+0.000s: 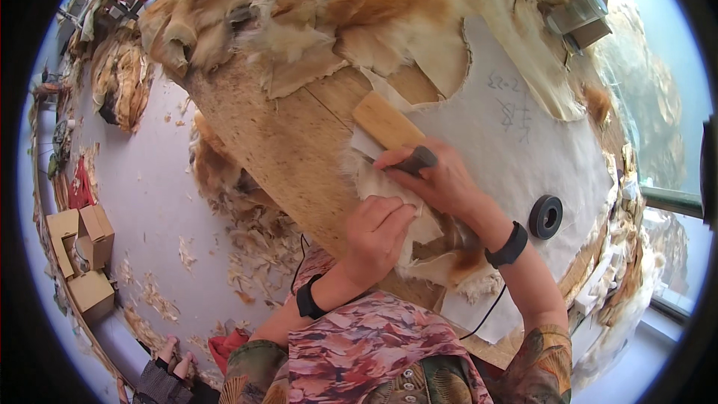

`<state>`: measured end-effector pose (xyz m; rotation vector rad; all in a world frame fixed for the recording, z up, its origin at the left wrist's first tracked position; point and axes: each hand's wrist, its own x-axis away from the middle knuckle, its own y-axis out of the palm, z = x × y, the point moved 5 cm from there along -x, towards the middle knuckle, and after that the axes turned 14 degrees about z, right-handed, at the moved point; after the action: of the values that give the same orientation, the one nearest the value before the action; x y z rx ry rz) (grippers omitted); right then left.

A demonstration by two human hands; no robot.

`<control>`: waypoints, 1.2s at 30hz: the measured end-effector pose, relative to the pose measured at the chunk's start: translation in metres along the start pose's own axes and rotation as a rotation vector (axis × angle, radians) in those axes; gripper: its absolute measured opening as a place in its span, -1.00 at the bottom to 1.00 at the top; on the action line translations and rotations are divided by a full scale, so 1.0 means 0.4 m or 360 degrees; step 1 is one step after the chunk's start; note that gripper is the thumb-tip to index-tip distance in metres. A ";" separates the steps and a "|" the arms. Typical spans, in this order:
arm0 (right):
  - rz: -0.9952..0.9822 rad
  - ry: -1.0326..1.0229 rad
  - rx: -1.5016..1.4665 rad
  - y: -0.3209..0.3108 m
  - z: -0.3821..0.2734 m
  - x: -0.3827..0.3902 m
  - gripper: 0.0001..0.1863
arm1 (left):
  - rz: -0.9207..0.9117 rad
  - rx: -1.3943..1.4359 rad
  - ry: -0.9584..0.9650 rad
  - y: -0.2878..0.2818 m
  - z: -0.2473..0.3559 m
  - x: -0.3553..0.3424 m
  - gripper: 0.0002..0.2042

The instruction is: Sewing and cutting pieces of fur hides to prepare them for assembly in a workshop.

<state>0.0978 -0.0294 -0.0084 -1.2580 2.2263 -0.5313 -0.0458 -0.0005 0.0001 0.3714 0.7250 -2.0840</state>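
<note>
Biggest thing on my feed is the pale floor (161, 179), filling the left side of the frame, with fur scraps (153, 295) scattered low down on it. Next up is the wooden bench (269, 127), slanting through the middle. A heap of fur pelts (396, 7), orange and cream, covers the top of the frame, and I've got a big white sheet (557, 161) spread right of center with a few handwritten marks on it. A little cluster of cardboard boxes (91, 299) sits at the lower left.

Going smaller: the pale pelt piece (425, 228) is at the center, lying partly over the white sheet, with an orange-brown furry bit toward its lower end. Both hands are right there. I see the right hand (441, 179) wrapped around a dark-handled tool (420, 161). The left hand (378, 236) is closed, fingers curled, fingertips down at the pelt piece; can't tell from here if it's pinching an edge.

A flat wooden block (385, 120) lies just above the right hand. Then there's a black tape roll (547, 217) on the white sheet, right of that forearm. Smallest is the tool itself: its handle shows fine, its working end is too small to make out.
</note>
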 end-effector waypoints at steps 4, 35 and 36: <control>-0.0061 0.0000 -0.0006 0.038 -0.022 -0.047 -0.81 | 0.0077 0.0028 0.0034 -0.033 0.015 -0.012 -0.79; 0.0083 0.0719 0.1110 -0.207 -0.014 0.260 -0.55 | -0.0768 -0.0643 0.0559 -0.060 -0.039 0.055 -0.88; 0.0087 0.0773 0.1092 -0.208 -0.021 0.270 -0.51 | -0.0779 -0.0579 0.0443 -0.083 -0.045 0.049 -0.92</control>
<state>0.1012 -0.1634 0.0187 -0.7502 2.1171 -1.5494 -0.0843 0.0127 -0.0122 0.3004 1.4559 -2.3048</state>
